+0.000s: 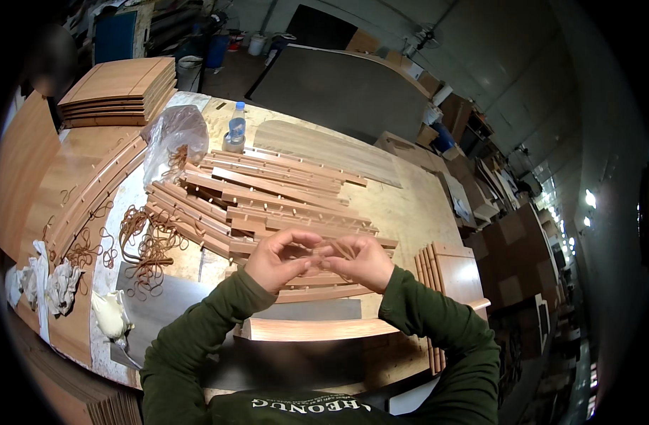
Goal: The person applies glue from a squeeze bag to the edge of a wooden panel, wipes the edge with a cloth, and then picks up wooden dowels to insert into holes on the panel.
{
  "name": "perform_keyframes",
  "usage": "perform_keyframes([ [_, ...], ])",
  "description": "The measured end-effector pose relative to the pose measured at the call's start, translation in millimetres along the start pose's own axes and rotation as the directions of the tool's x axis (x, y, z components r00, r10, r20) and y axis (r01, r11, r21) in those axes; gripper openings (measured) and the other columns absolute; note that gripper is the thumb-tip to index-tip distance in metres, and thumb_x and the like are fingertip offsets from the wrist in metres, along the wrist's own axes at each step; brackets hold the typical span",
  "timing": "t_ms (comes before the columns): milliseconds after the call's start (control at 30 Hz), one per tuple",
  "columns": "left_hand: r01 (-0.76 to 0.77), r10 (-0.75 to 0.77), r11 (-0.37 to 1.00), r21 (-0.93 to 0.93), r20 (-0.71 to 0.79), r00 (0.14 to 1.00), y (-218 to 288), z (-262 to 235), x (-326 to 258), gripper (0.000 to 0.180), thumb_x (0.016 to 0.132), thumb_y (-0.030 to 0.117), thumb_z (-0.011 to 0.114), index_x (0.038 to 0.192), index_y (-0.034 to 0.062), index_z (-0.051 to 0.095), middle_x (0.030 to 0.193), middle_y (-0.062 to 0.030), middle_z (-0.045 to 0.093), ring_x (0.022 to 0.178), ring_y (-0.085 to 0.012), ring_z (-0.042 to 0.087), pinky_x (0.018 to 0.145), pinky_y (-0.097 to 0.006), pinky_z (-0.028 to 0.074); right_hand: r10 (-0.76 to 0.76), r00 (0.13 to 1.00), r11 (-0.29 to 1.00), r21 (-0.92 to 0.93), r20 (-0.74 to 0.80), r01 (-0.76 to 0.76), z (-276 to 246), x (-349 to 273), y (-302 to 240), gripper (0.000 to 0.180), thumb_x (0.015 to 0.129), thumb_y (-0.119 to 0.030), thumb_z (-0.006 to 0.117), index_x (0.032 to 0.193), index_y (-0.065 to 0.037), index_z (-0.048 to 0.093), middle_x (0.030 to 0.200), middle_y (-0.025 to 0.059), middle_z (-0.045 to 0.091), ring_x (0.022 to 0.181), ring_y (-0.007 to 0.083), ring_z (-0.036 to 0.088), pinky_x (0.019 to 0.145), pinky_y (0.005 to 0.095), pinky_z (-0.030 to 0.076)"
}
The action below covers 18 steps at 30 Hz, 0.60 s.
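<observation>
My left hand (280,258) and my right hand (360,263) meet in front of me, thumbs and fingertips pinched close together. Between them is a thin tan rubber band (347,248), its loop showing at my right fingers; the fingers hide part of it. Just beneath the hands lie many wooden strips (289,212) with short dowels standing out of them. A curved wooden rail (317,329) lies nearest my body, below both wrists. Left of my left hand is a tangled heap of brown rubber bands (158,244).
A clear plastic bag (175,134) with more bands and a water bottle (236,122) stand behind the strips. Stacked wooden panels (119,88) rise at the far left. A white glue bag (112,315) lies at the near left, and more wooden pieces (457,273) at the right.
</observation>
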<state>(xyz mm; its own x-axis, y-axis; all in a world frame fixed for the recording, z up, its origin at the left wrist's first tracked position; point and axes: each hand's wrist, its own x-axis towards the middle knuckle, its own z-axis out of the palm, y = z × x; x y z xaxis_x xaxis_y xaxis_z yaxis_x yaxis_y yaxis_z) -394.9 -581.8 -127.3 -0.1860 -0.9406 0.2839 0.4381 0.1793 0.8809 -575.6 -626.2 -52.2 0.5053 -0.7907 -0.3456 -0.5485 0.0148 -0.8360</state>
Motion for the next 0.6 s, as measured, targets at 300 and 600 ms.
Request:
perform_keyframes([
  [300,0.178,-0.169,0.967,0.182,-0.065,0.983,-17,-18,-20,0.016,0.08,0.01,0.064,0.094,0.0014,0.063,0.081,-0.0061,0.061,0.063,-0.0102,0.056,0.058,-0.021,0.046,-0.125,0.992,0.986,0.106,-0.006,0.125,6,0,2,0.018,0.079,-0.008,0.065,0.095,0.0,0.063,0.082,0.0019,0.063,0.075,0.0071,0.057,0.065,0.0186,0.046],
  [600,0.098,-0.168,0.876,-0.472,-0.11,0.98,-24,-32,-24,0.016,0.086,0.011,0.056,0.097,0.0005,0.059,0.085,-0.0115,0.062,0.077,-0.0175,0.061,0.064,-0.028,0.05,0.025,0.978,1.0,0.014,0.209,-0.028,2,-1,0,0.033,0.076,-0.009,0.069,0.107,-0.002,0.058,0.087,-0.0004,0.061,0.08,0.008,0.056,0.071,0.0226,0.045],
])
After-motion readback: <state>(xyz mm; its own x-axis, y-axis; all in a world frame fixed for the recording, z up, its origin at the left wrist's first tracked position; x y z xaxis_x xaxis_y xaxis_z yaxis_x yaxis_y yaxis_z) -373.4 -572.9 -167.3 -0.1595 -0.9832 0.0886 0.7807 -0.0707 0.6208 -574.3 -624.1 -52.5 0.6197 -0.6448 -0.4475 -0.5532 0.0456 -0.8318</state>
